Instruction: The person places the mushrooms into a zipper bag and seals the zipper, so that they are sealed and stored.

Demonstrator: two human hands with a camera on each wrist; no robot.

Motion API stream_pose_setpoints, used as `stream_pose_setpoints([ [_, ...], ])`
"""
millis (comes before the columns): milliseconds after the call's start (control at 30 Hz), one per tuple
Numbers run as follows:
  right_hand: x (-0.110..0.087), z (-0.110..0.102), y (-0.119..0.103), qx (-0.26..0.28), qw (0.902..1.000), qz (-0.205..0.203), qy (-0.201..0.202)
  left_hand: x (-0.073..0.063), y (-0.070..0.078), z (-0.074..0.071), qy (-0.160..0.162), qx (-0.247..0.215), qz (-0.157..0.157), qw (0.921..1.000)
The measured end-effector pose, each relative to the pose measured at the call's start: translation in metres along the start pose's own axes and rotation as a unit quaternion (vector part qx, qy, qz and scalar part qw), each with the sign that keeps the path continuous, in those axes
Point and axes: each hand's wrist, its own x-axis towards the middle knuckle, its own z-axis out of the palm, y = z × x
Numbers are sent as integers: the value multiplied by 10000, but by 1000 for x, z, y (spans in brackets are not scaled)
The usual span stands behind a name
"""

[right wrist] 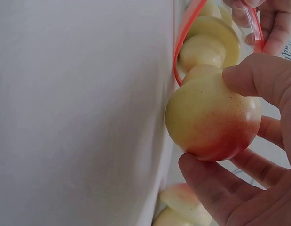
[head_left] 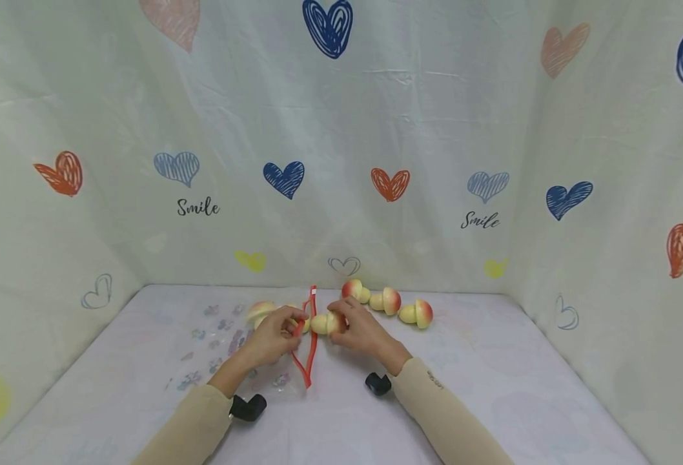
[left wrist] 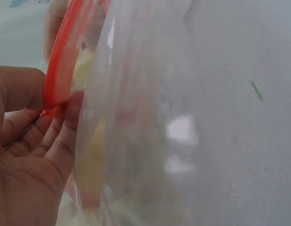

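Note:
A clear plastic bag [left wrist: 145, 150] with a red zip edge [head_left: 312, 349] lies on its side, its mouth facing right in the head view. My left hand [head_left: 274, 337] pinches the red edge between thumb and fingers, keeping the mouth apart. My right hand [head_left: 366, 330] grips a toy mushroom [right wrist: 213, 117] by its yellow cap with a red blush. The mushroom's stem points left into the bag's mouth. Other pale yellow mushrooms [right wrist: 204, 49] show inside the bag, partly hidden by the left hand in the head view.
Three more mushrooms, one at the back [head_left: 354, 290], one in the middle [head_left: 385, 301] and one at the right [head_left: 417, 314], lie behind and beside the right hand. Black wrist devices [head_left: 248, 408] sit under both sleeves. A heart-printed curtain [head_left: 341, 116] encloses the white table [head_left: 492, 387].

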Motion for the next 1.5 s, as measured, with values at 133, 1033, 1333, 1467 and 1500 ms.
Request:
stream_pose_setpoints([
  [133,1,1,-1,-28,10000,-67,21,0,0,0,-5,-19,19,10000],
  [1033,9,7,-9,-24,10000,71,-36,0,1,0,18,90,64,9999],
  [1333,13,9,-8,-134,9999,-2,31,0,-1,1,-4,151,56,9999],
  [1467,14,11,-8,-161,9998,-82,87,0,0,1,4,169,74,9998],
  [1500,15,11,-8,-169,9998,-88,92,0,0,1,3,174,71,9998],
])
